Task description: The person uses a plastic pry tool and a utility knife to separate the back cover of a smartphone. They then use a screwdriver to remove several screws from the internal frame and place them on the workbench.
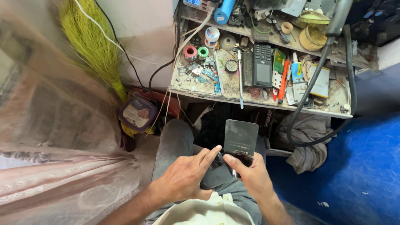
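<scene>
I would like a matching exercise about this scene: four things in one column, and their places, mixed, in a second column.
1. dark panel
2. broom
3. black handset
4. grey cloth

A. leaning in the left corner
B. lying on the cluttered bench
C. held by the right hand
D. hanging below the bench's right end

Pairs: 1-C, 2-A, 3-B, 4-D

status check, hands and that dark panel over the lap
Left hand grips a dark phone body. Right hand pinches the dark panel, lifted upright off it. Cluttered workbench ahead, nothing between the hands.
</scene>
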